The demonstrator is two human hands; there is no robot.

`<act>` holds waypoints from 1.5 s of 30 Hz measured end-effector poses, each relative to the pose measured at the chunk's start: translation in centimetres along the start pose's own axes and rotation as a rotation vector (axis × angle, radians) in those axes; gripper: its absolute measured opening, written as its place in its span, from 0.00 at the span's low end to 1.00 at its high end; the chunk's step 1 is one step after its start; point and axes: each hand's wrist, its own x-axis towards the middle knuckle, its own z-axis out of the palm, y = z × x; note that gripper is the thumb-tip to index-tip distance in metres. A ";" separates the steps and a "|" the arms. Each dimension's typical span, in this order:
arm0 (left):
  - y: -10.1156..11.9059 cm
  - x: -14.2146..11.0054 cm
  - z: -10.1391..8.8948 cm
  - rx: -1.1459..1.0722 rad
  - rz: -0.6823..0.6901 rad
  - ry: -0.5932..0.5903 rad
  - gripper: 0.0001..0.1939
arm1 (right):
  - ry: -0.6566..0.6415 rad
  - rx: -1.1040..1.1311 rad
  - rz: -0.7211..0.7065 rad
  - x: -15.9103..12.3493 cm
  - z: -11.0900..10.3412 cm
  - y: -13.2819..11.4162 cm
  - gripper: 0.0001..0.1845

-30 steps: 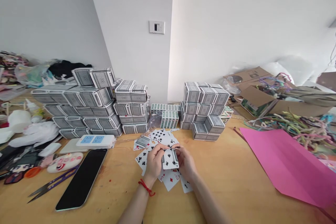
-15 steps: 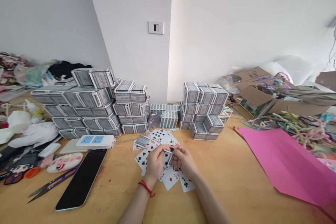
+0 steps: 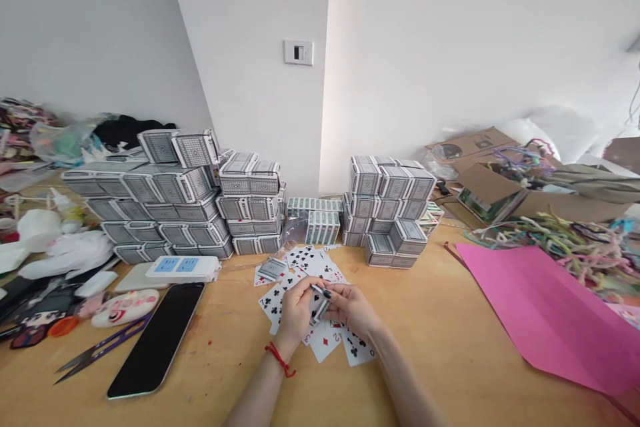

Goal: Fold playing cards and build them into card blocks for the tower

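Both my hands meet over a loose spread of playing cards (image 3: 324, 341) at the table's middle. My left hand (image 3: 297, 310), with a red cord on its wrist, is closed on the left side of a folded playing card (image 3: 320, 310). My right hand (image 3: 350, 307) pinches the same card from the right, its dark-nailed thumb near the upper edge. The fingers partly hide the card, so its exact fold cannot be made out. Just behind the hands a face-down card piece (image 3: 273, 269) lies on the spread.
Grey blocks of folded cards are stacked at left (image 3: 170, 207) and right (image 3: 390, 207), with green-white card packs (image 3: 323, 225) between. Left of me lie a phone (image 3: 157, 340), scissors (image 3: 103, 348) and a power strip (image 3: 183, 268). Pink paper (image 3: 540, 313) and a pile of pipe cleaners (image 3: 565, 250) occupy the right.
The card between my hands has tilted and shows less of its face. My right hand has shifted slightly, its thumb lower on the card. The surroundings stay as they were.
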 end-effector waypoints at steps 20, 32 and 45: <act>0.3 0.3 0.0 0.132 -0.086 -0.045 0.14 | 0.163 -0.201 -0.166 1.0 -0.2 1.5 0.18; -0.3 0.2 0.1 0.225 -0.016 -0.075 0.16 | 0.208 -0.289 -0.198 1.1 -0.3 1.4 0.19; 0.0 0.3 0.3 0.177 -0.040 -0.069 0.16 | 0.219 -0.285 -0.210 0.8 0.0 1.1 0.17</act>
